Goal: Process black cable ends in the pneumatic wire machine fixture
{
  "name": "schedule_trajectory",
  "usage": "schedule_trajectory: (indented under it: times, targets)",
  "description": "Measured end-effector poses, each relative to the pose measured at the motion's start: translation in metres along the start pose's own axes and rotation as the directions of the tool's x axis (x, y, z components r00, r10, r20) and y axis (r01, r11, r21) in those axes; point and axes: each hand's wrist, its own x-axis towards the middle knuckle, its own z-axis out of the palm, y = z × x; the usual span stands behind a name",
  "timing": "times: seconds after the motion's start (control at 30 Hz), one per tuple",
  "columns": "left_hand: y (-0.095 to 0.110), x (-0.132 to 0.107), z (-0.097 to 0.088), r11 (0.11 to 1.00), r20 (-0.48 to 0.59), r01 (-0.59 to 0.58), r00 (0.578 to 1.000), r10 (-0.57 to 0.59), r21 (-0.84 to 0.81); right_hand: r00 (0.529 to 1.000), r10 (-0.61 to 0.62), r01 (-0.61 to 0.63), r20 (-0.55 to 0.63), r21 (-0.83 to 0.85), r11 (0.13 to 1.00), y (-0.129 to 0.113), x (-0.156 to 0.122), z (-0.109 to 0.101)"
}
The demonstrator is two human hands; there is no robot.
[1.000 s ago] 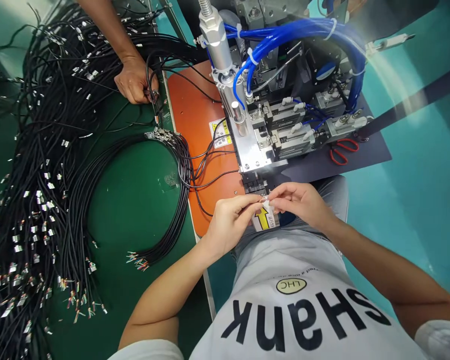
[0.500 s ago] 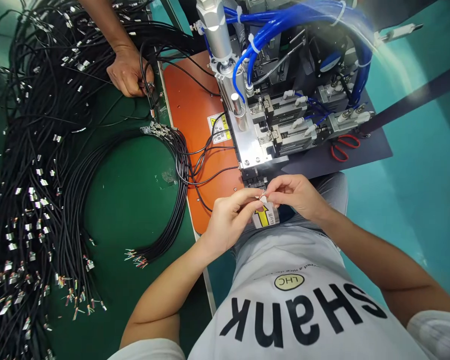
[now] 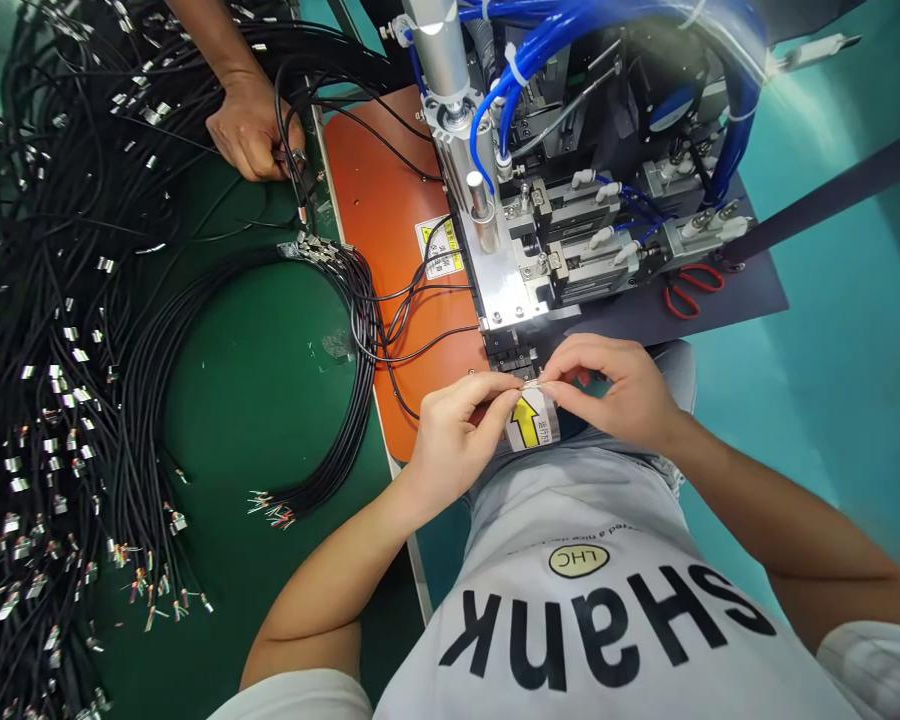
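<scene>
My left hand (image 3: 461, 430) is closed in a pinch, thumb against forefinger, at the front of the machine. From the right, my right hand (image 3: 615, 390) pinches too, its fingertips almost meeting those of the left. Between them shows a small pale bit of thin wires (image 3: 531, 384), most of it covered by the fingers. Just below the fingertips is a white label with a yellow arrow (image 3: 526, 422). The metal press machine (image 3: 514, 290) stands directly beyond both hands, and a black cable (image 3: 405, 400) runs over the orange plate towards my left hand.
A coiled bundle of black cables (image 3: 349, 440) lies on the green table (image 3: 247, 390), beside a large cable heap (image 3: 52, 300). Another person's hand (image 3: 251, 130) grips cables at upper left. Red-handled scissors (image 3: 694, 291) rest on the dark board right of the machine.
My right hand has shifted slightly right and up, with its fingers reshaped around the pinch. The wires between the fingertips now lie flatter. The view has moved slightly.
</scene>
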Motion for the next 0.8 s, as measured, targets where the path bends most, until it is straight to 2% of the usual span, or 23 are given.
schedule_trajectory:
  times: [0.1,0.2,0.27,0.33,0.4,0.47,0.57,0.67,0.73,0.8]
  targets:
    - [0.001,-0.003,0.004,0.980,-0.078,-0.088,0.992,0.103,0.179,0.992,-0.121,0.114,-0.017,-0.232,0.966,-0.007,-0.005,0.000]
    - [0.001,-0.005,0.009,0.942,-0.110,-0.165,0.973,0.205,0.291,0.980,-0.200,0.180,0.008,-0.466,0.866,-0.012,-0.013,0.006]
    - [-0.002,-0.005,0.013,0.937,-0.144,-0.177,0.963,0.228,0.300,0.975,-0.220,0.180,-0.009,-0.544,0.820,-0.010,-0.018,0.015]
    - [-0.005,-0.003,0.016,0.972,-0.182,-0.120,0.971,0.158,0.203,0.972,-0.223,0.149,-0.072,-0.541,0.827,-0.005,-0.022,0.027]
    - [-0.009,0.000,0.018,1.000,-0.187,-0.002,0.982,0.005,0.013,0.969,-0.204,0.115,-0.139,-0.476,0.872,0.003,-0.023,0.038]
    - [-0.011,0.002,0.018,0.979,-0.151,0.111,0.979,-0.137,-0.172,0.974,-0.141,0.073,-0.179,-0.343,0.937,0.009,-0.023,0.042]
    - [-0.011,0.004,0.016,0.926,-0.105,0.191,0.966,-0.236,-0.324,0.980,0.095,-0.101,-0.172,-0.023,0.995,0.011,-0.018,0.036]
    - [-0.008,0.004,0.014,0.896,-0.063,0.225,0.961,-0.269,-0.383,0.946,0.320,-0.292,-0.057,0.287,0.912,0.008,-0.011,0.028]
    - [-0.006,0.003,0.013,0.890,-0.051,0.234,0.960,-0.274,-0.391,0.930,0.368,-0.342,0.013,0.403,0.849,0.008,-0.007,0.029]
    - [-0.005,0.004,0.012,0.885,-0.046,0.235,0.960,-0.275,-0.401,0.922,0.385,-0.357,0.033,0.453,0.817,0.008,-0.005,0.033]
